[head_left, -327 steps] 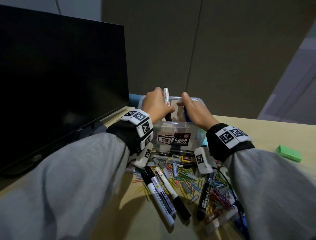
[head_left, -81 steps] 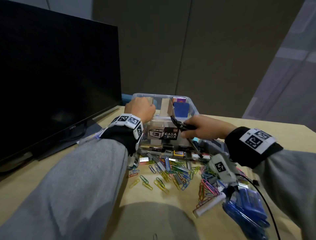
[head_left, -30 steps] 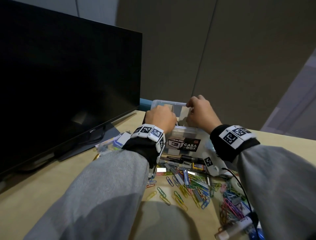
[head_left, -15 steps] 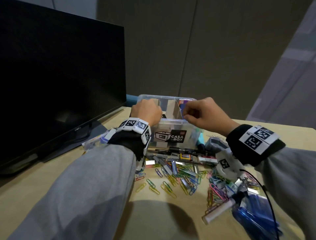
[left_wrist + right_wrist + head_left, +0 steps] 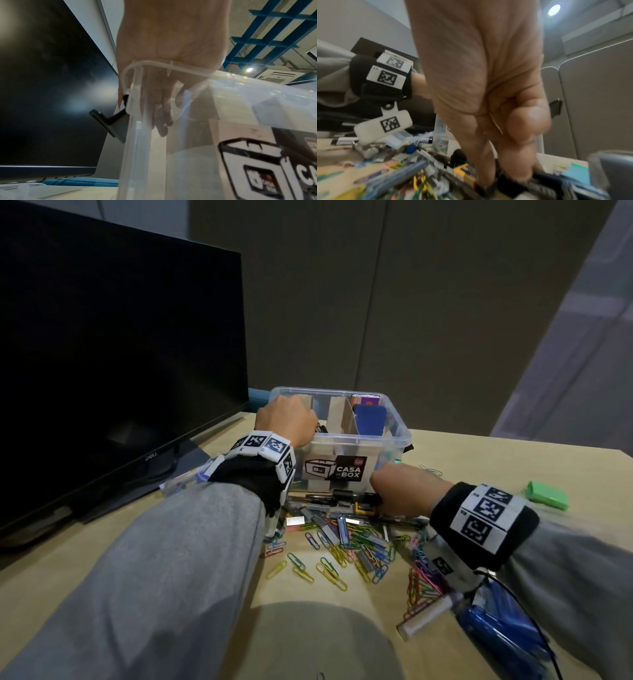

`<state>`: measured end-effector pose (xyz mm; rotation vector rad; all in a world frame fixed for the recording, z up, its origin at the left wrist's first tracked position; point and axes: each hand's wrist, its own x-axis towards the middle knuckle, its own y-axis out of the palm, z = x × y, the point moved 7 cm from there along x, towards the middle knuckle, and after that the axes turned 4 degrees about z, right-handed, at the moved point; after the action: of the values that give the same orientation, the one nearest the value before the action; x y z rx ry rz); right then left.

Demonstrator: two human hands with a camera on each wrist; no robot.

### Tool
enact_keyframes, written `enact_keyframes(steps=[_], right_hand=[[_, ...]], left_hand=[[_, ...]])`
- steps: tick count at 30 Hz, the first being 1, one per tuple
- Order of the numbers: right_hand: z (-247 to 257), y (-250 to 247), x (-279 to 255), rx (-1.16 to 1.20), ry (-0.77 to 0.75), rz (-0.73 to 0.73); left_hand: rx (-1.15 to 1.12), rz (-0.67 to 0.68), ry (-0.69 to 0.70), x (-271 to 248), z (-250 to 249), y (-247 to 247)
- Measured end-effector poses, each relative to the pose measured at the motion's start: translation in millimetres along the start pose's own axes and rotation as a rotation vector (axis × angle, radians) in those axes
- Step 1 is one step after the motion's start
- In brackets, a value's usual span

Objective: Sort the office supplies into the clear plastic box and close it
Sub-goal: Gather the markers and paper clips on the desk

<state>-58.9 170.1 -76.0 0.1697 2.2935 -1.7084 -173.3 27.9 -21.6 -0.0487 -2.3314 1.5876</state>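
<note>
- The clear plastic box (image 5: pixel 394 436) with its black "CASA BOX" label stands lidless on the light wooden desk (image 5: pixel 479 467), at about 12 o'clock from the person.
- Cardboard dividers (image 5: pixel 337 417) split its inside; a blue flat item (image 5: pixel 370 419) stands upright in the right-hand compartment.
- The left hand (image 5: pixel 286 419) sits over the box's near-left corner, fingers (image 5: pixel 163 115) hanging straight down inside the wall, wrapped round nothing.
- The right hand (image 5: pixel 400 491) is low at the box's front, about 2 o'clock from the clip pile, fingers curled down onto a dark pen-like object (image 5: pixel 352 496); the blurred wrist view leaves me unable to tell whether it actually has hold.
- Coloured paper clips (image 5: pixel 346 553) and staple strips lie scattered before the box.
- A black monitor (image 5: pixel 113 371) stands at 10 o'clock, a small green block (image 5: pixel 548 499) at 3 o'clock.
</note>
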Motion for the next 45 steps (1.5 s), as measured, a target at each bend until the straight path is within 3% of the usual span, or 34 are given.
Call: enact_keyframes(steps=[13, 17, 22, 25, 28, 30, 32, 36, 41, 45], right_hand=[[0.0, 2.2, -2.6, -0.056, -0.024, 0.049], [3.6, -23.4, -13.2, 0.022, -0.07, -0.056], [-1.9, -95.6, -39.9, 0.401, -0.223, -0.23], [-27.1, -130.8, -55.6, 0.83, -0.263, -0.362], [-58.6, -144.7, -55.0, 1.245, -0.238, -0.62], [-70.4, -140.9, -41.2, 1.35, -0.171, -0.777], [-71.0, -134.1, -22.0, 1.403, -0.136, -0.83], [-60.4, -123.7, 13.1, 1.411, -0.093, -0.823], [-48.4, -117.4, 38.2, 1.082, 0.065, -0.861], [-38.8, -112.4, 49.9, 0.918, 0.061, -0.795]], left_hand=[[0.008, -0.024, 0.013, 2.7, 0.0, 2.6], [0.006, -0.019, 0.014, 3.2, -0.5, 2.1], [0.023, -0.005, 0.008, 0.6, -1.2, -0.7], [0.004, -0.007, 0.012, -0.9, -1.0, -2.4], [-0.007, -0.026, 0.01, -1.0, -0.7, -2.8], [-0.002, -0.016, 0.009, -1.2, -1.2, -1.9], [-0.002, -0.019, 0.009, -0.9, -1.0, -2.0], [-0.021, -0.025, 0.003, -0.6, 0.2, -2.6], [0.007, -0.008, 0.008, -3.4, -1.6, -5.5], [0.011, -0.022, 0.002, -3.5, -2.1, -5.7]])
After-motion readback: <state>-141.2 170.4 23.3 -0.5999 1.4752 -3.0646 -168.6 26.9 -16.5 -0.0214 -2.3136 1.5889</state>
